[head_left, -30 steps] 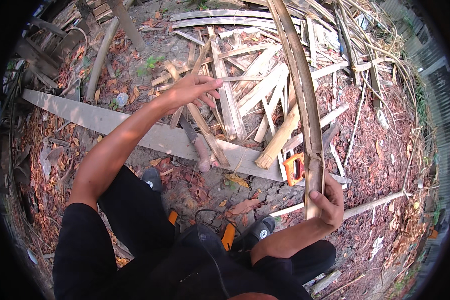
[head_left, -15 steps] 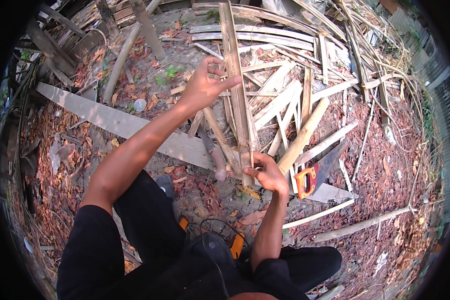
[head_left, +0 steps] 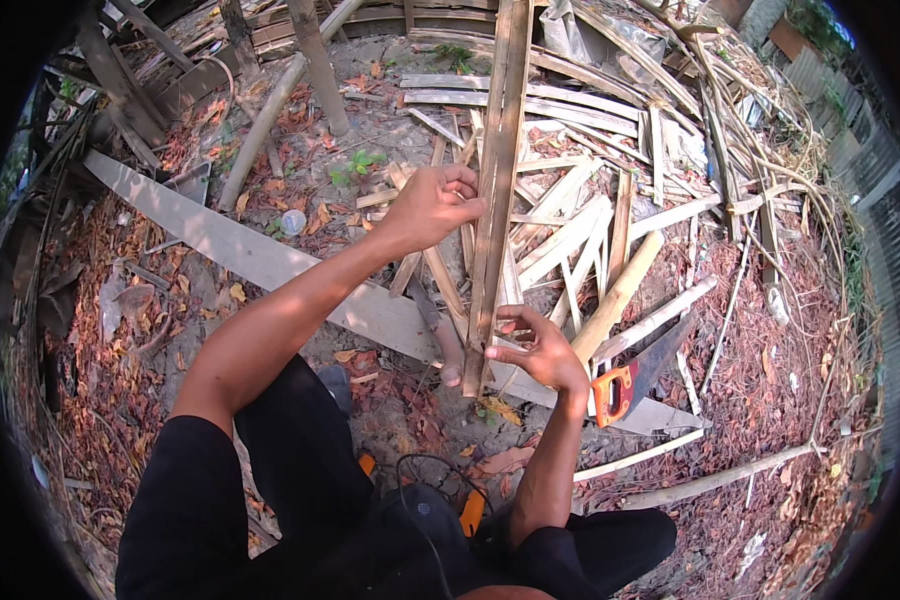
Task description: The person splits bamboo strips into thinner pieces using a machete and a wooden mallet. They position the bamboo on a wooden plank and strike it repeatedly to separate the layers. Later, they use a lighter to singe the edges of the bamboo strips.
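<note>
A long, weathered wooden board (head_left: 500,150) stretches away from me between my hands, its near end above the littered ground. My left hand (head_left: 435,207) is at its left edge partway up, fingers curled and thumb against the wood. Lower down, my right hand (head_left: 540,348) grips the right edge near the close end, thumb on the front face; some fingertips are hidden. Just left of the near end lies a large knife with a wooden handle (head_left: 444,345). A handsaw (head_left: 615,392) with an orange handle rests to the right of my right hand.
A long grey plank (head_left: 220,240) crosses the ground beneath the board. Split wood strips (head_left: 570,235) are piled beyond my hands, with a thick round pole (head_left: 615,300) among them. Wooden posts (head_left: 320,70) stand far left. Dry leaves cover much of the ground.
The board's far end has swung right and its near end slightly left and closer to me. My left hand has moved down and right, its thumb drawing back to the board's edge.
</note>
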